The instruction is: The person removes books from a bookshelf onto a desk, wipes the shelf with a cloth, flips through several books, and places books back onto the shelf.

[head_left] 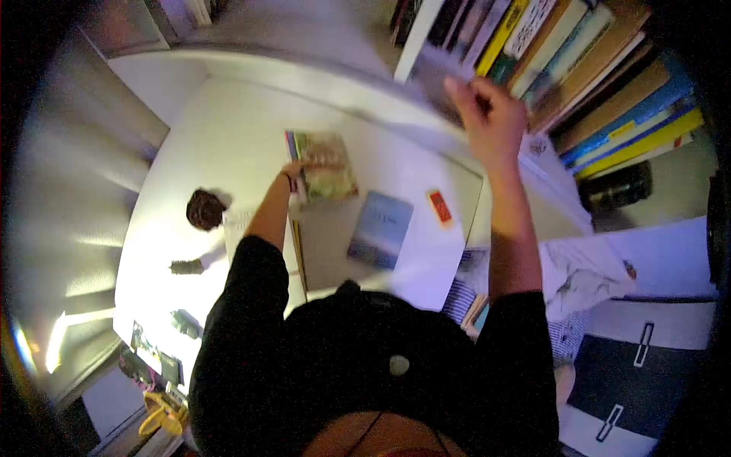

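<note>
My left hand (292, 172), with a dark band at the wrist, is at the left edge of a colourful picture-covered book (327, 164) on the white table. Its fingers appear closed on that edge, though they are small and partly hidden. My right hand (493, 122) is raised in front of the bookshelf, fingers bent and blurred by motion. A greyish flat shape (438, 80) lies by its fingertips; I cannot tell whether the hand holds it. A blue-grey book (381, 230) and a small red packet (439, 207) lie on the table between my arms.
Upright books (502, 36) fill the shelf at the upper right, with a dark rounded object (617, 186) below. A brown object (206, 209) and a smaller dark one (186, 266) sit at the table's left. A yellow item (163, 415) is at lower left, white cloth (586, 270) at right.
</note>
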`<action>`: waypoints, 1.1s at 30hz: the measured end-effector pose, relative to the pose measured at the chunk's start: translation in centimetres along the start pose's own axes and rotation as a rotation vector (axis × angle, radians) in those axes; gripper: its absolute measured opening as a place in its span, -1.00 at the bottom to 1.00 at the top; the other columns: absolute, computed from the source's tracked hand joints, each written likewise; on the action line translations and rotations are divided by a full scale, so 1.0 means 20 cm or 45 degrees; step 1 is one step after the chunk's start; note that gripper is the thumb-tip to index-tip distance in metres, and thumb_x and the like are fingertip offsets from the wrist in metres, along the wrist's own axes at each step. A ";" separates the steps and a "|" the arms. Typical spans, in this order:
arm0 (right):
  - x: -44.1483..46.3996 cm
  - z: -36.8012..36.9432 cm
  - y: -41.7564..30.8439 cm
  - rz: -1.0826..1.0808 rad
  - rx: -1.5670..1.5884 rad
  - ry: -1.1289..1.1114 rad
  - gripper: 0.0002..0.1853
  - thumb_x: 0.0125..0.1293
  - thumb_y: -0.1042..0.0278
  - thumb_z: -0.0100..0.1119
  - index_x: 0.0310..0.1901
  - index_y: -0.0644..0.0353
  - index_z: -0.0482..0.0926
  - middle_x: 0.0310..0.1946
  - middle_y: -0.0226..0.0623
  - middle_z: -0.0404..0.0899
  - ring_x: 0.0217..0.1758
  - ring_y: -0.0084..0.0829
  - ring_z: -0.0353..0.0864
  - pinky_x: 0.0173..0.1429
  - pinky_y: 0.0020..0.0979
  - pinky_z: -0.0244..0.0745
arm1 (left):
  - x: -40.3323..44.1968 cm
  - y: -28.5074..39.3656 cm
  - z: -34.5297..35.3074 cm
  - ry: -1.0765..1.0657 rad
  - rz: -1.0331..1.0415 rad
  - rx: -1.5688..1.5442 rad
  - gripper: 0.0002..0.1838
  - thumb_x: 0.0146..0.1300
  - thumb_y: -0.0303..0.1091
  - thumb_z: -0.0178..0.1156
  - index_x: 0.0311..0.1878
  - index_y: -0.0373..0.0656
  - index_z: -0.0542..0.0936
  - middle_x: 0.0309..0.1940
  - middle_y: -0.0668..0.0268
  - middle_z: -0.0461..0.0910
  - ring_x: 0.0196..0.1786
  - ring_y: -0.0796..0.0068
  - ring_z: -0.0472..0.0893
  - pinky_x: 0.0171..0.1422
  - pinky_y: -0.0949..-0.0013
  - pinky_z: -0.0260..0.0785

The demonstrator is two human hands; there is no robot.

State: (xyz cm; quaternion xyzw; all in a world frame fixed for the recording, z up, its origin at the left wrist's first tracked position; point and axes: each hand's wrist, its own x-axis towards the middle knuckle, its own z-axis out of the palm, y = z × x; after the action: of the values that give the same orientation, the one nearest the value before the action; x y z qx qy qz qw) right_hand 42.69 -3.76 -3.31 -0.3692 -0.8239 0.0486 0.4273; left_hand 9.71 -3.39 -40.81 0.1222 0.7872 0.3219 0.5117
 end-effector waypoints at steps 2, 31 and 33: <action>0.00 0.01 0.00 -0.027 0.043 0.003 -0.60 0.15 0.20 0.27 -0.63 0.27 0.34 -0.76 -0.37 0.14 -0.64 -0.62 0.09 -0.56 -0.49 0.08 | -0.08 -0.04 -0.04 0.291 -0.026 0.379 -0.28 -0.03 0.13 0.26 0.10 -0.16 0.38 0.02 0.00 0.40 0.06 0.09 0.39 0.10 0.06 0.32; 0.00 0.03 0.01 0.049 0.209 0.010 -0.64 0.15 0.39 0.24 -0.67 0.24 0.29 -0.76 -0.54 0.15 -0.65 -0.73 0.07 -0.58 -0.57 0.00 | -1.69 1.51 0.14 0.535 1.838 -0.016 -0.01 -0.15 -0.32 0.33 0.32 -0.27 -0.05 0.04 -0.11 0.36 0.06 -0.07 0.44 0.12 0.12 0.36; -0.01 0.03 0.03 0.048 0.164 -0.002 -0.65 0.15 0.39 0.23 -0.66 0.23 0.29 -0.76 -0.54 0.14 -0.65 -0.73 0.06 -0.59 -0.58 -0.01 | -1.69 1.55 0.16 0.410 1.662 -0.146 -0.16 -0.15 -0.38 0.32 0.20 -0.29 0.08 -0.03 -0.12 0.42 0.04 -0.09 0.45 0.09 0.10 0.37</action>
State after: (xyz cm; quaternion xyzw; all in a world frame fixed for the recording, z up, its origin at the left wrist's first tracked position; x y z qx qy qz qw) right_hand 42.60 -3.33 -4.00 -0.3563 -0.8124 0.1098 0.4484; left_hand 23.30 3.87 2.46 0.4958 0.6001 0.6206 0.0943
